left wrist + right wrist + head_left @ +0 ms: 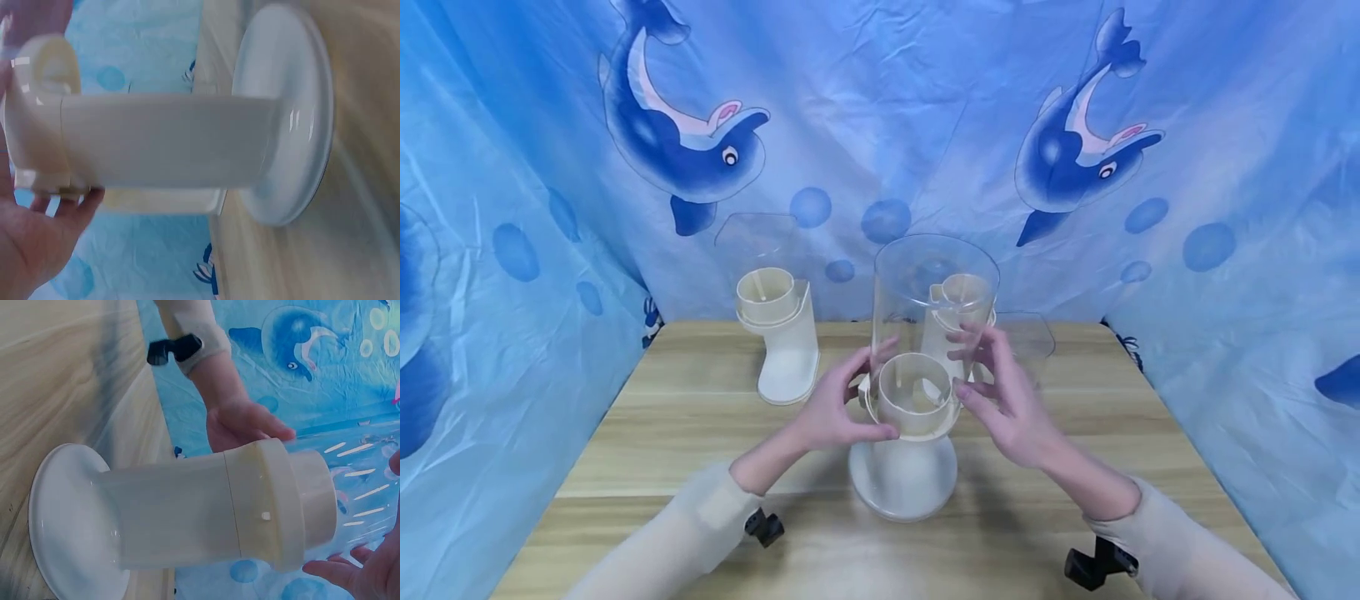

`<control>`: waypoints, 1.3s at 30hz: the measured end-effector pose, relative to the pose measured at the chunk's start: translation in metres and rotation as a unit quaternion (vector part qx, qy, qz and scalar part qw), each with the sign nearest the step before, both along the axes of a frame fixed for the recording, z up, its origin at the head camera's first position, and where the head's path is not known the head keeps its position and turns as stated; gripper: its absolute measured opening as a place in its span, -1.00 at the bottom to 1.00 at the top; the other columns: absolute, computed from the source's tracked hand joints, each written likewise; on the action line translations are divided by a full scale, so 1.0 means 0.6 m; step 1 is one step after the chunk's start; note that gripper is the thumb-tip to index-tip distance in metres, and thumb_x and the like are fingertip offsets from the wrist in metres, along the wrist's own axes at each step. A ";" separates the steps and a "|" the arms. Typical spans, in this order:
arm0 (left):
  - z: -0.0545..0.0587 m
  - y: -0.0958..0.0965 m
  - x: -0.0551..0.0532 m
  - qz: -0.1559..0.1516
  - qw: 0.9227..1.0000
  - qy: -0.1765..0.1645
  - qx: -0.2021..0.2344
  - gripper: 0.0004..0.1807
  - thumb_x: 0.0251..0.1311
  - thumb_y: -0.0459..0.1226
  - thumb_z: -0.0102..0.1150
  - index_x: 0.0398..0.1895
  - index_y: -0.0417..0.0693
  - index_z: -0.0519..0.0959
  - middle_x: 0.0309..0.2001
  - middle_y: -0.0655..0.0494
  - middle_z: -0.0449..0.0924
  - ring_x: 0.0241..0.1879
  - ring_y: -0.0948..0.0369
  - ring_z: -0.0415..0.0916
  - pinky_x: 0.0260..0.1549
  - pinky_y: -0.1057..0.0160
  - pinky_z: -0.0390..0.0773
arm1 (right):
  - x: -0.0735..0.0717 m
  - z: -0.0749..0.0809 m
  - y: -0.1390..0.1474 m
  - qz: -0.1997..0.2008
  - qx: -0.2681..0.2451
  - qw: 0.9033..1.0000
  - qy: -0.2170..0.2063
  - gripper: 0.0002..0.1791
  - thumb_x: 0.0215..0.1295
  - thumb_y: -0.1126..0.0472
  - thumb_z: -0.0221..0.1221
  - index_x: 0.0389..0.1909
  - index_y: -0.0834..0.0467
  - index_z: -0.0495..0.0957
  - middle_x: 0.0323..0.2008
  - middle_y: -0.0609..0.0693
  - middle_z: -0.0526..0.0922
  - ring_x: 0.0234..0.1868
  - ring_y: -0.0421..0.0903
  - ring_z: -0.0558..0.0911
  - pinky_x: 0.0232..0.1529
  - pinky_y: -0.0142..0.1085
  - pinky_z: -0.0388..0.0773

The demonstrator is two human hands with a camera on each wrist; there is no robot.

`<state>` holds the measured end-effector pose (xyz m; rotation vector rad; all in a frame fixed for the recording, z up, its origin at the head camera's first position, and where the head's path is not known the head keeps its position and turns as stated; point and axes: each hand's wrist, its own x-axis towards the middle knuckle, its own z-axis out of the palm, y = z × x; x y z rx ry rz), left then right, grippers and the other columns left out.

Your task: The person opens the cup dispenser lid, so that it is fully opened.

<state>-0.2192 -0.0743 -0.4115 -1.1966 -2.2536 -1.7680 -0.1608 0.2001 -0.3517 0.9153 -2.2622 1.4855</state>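
Note:
In the middle of the table, a white dispenser stand (pixel 904 479) rises from a round base to a collar with a short inner ring. A clear cylinder (pixel 936 258) stands upright at the collar, around the inner ring; reflections mark its wall in the right wrist view. My left hand (pixel 842 400) holds the collar from the left, thumb in front, and its fingertips touch the collar in the left wrist view. On the right, my right hand (pixel 1003 408) curls its fingers round the cylinder's lower part, just above the collar. Whether the cylinder is fully seated cannot be told.
A second white stand (pixel 788 350) is at the back left, with a faint clear outline above it. Another white stand (pixel 936 329) at the back shows partly through the cylinder. Blue dolphin-print curtains (pixel 880 125) enclose the wooden table (pixel 685 433).

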 end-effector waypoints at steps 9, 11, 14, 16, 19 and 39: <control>0.004 -0.007 -0.005 -0.030 1.000 0.005 0.002 0.22 -0.16 -0.40 0.70 0.64 -0.16 0.20 0.64 -0.10 0.25 0.46 -0.13 0.44 0.30 0.11 0.65 | 0.005 -0.004 -0.002 -0.022 0.010 1.000 -0.002 -0.30 0.42 0.43 0.15 0.52 0.27 0.14 0.44 0.22 0.46 0.27 0.22 0.64 0.06 -0.10 0.80; 0.003 -0.007 -0.004 -0.030 1.000 0.002 0.005 0.13 -0.15 -0.41 0.70 0.57 -0.18 0.27 0.66 -0.08 0.22 0.49 -0.16 0.42 0.31 0.12 0.64 | 0.003 -0.004 -0.005 -0.010 0.008 1.000 -0.004 -0.31 0.44 0.41 0.14 0.52 0.29 0.11 0.44 0.27 0.44 0.28 0.31 0.63 0.04 -0.06 0.80; 0.001 -0.004 0.003 -0.009 1.000 -0.006 0.008 0.04 -0.15 -0.35 0.74 0.48 -0.14 0.37 0.66 0.02 0.23 0.47 -0.12 0.46 0.29 0.13 0.66 | -0.003 -0.004 -0.006 0.011 0.001 1.000 -0.009 -0.32 0.46 0.41 0.09 0.53 0.27 0.10 0.46 0.30 0.42 0.31 0.37 0.60 0.07 0.01 0.79; 0.000 -0.004 0.008 0.009 1.000 -0.005 0.005 0.06 -0.18 -0.30 0.77 0.47 -0.09 0.38 0.66 0.09 0.25 0.47 -0.07 0.46 0.29 0.13 0.66 | -0.006 -0.005 -0.004 0.019 -0.005 1.000 -0.010 -0.31 0.46 0.43 0.06 0.56 0.27 0.09 0.47 0.30 0.42 0.32 0.39 0.58 0.10 0.03 0.78; -0.003 -0.004 0.009 0.013 1.000 -0.002 0.003 0.21 -0.21 -0.29 0.78 0.60 0.01 0.28 0.66 0.10 0.23 0.48 -0.07 0.44 0.29 0.10 0.66 | -0.004 -0.008 -0.001 0.018 -0.007 1.000 -0.007 -0.32 0.47 0.46 0.03 0.56 0.27 0.11 0.46 0.29 0.42 0.30 0.37 0.58 0.12 -0.01 0.77; -0.024 0.000 0.023 0.031 0.999 -0.027 0.017 0.28 -0.25 -0.34 0.77 0.63 -0.05 0.22 0.45 -0.08 0.47 0.32 -0.08 0.57 0.21 0.12 0.72 | 0.002 -0.023 -0.006 0.022 -0.015 0.999 -0.022 -0.33 0.50 0.44 0.01 0.58 0.27 0.10 0.42 0.32 0.44 0.28 0.34 0.61 0.15 -0.10 0.76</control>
